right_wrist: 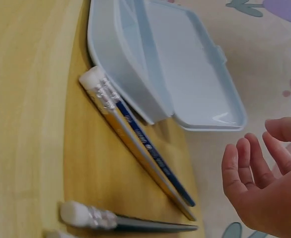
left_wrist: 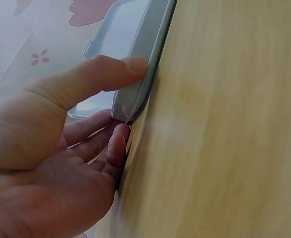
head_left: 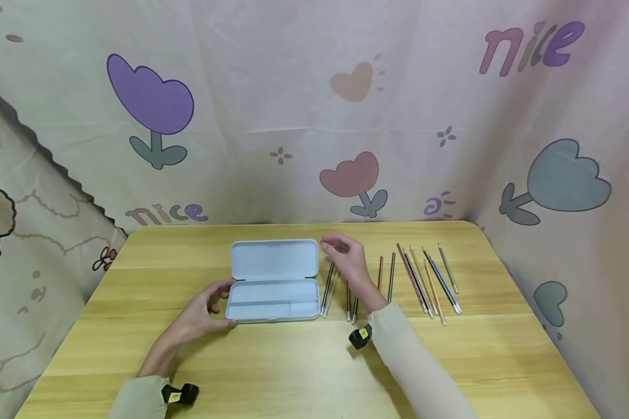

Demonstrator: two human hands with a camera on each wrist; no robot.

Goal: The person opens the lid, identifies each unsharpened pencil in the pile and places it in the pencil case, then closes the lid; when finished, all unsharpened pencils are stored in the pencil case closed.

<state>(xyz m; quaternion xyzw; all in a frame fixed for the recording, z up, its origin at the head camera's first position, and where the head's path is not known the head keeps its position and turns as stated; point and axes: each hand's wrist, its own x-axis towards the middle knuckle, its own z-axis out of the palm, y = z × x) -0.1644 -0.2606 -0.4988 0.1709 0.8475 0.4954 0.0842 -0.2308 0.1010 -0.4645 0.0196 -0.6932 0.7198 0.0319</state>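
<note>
A light blue pencil case (head_left: 272,312) lies with its lid (head_left: 275,259) raised back, its compartments bare. At its left end is my left hand (head_left: 201,311); in the left wrist view the thumb of that hand (left_wrist: 51,144) touches the case's side (left_wrist: 140,84) and the fingers bend around the corner. My right hand (head_left: 346,259) is above the table beside the lid's right edge, fingers loosely bent, holding nothing. In the right wrist view this hand (right_wrist: 269,178) is apart from the case (right_wrist: 130,64) and from a yellow pencil (right_wrist: 130,144) and a blue pencil (right_wrist: 150,148).
Several pencils lie on the wooden table (head_left: 293,372) under and around my right forearm. Farther right is another spread group, with a red pencil (head_left: 411,273), a yellow pencil (head_left: 435,291) and a blue pencil (head_left: 442,282). A patterned cloth (head_left: 262,116) hangs behind the table.
</note>
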